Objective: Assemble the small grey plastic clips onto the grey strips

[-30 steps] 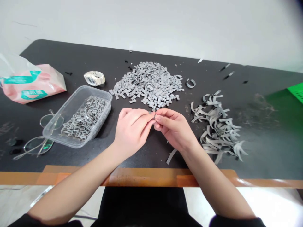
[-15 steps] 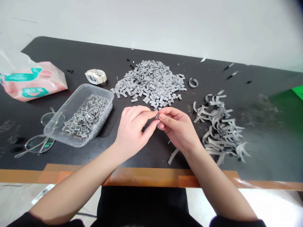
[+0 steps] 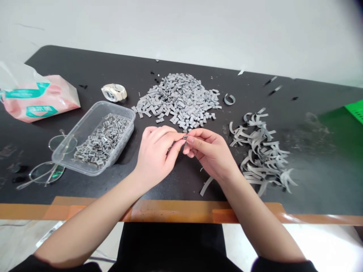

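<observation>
My left hand and my right hand meet at the fingertips above the dark table top. Both pinch a small grey metal-looking piece, mostly hidden by my fingers. Just beyond them lies a heap of several small grey rectangular pieces. To the right of my right hand is a loose pile of curled grey strips. A single grey strip lies below my right wrist. A clear plastic tub of similar pieces stands left of my left hand.
A pair of glasses lies left of the tub. Behind it are a pink and teal plastic packet and a white tape roll. A green object sits at the right edge. Orange tape lines the table's front edge.
Both hands stay together on the small piece, with the fingers shifting slightly around it. The camera view moves a little.
</observation>
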`<state>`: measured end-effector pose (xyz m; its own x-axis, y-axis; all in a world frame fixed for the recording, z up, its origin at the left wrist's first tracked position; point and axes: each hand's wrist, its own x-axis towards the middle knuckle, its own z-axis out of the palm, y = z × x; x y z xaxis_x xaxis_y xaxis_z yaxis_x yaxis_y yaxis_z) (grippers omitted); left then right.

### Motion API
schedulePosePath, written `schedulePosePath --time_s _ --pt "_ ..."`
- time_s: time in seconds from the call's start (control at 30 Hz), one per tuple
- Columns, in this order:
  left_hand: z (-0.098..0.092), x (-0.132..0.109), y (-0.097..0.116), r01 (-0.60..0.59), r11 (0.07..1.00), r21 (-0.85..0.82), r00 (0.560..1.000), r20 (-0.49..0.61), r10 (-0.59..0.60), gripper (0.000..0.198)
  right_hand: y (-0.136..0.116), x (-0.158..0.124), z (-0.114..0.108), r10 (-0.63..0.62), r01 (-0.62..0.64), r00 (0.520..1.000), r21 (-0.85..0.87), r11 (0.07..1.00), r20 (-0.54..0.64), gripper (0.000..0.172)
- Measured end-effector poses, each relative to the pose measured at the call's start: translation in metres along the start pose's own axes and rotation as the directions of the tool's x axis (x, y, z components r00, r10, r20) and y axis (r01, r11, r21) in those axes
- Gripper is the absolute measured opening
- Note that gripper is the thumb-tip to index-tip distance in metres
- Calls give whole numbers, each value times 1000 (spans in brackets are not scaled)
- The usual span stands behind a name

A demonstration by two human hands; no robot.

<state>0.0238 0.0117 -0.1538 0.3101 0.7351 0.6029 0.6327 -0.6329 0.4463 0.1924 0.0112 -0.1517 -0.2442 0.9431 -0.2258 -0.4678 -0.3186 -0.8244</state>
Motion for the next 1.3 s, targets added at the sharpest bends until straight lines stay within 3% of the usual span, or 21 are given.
schedulePosePath --time_s 0.17,0.33,0.5,0.6,0.67,0.8,0.9,1.1,1.3 --pt "2 -1 -1 -50 997 66 998 -36 52 11 4 -1 3 -52 51 998 -54 997 -33 19" --pt "3 -3 -1 -75 994 73 996 -43 78 8 7 0 4 -44 44 999 -4 999 -33 19" --pt "2 -2 2 -42 999 -4 998 -40 42 7 8 1 5 3 -2 999 50 999 -35 23" --pt "1 -1 5 54 991 -122 999 1 -54 5 7 0 6 16 -13 998 47 999 -56 29" --pt "-1 1 7 145 942 -301 989 58 -133 11 6 -1 5 24 -22 999 48 999 -37 31" --pt "-3 3 8 308 718 -624 950 172 -259 11 4 -5 2 -14 13 999 3 1000 44 27" --pt "-3 4 5 363 605 -709 929 224 -294 9 3 -7 0 -35 38 997 -39 999 62 26" --pt "-1 1 4 348 389 -853 928 256 -269 6 -4 -7 0 -61 62 998 -50 997 30 21" --pt "-3 0 7 325 364 -873 942 265 -204 15 -11 -9 -1 -78 78 997 -39 996 4 18"
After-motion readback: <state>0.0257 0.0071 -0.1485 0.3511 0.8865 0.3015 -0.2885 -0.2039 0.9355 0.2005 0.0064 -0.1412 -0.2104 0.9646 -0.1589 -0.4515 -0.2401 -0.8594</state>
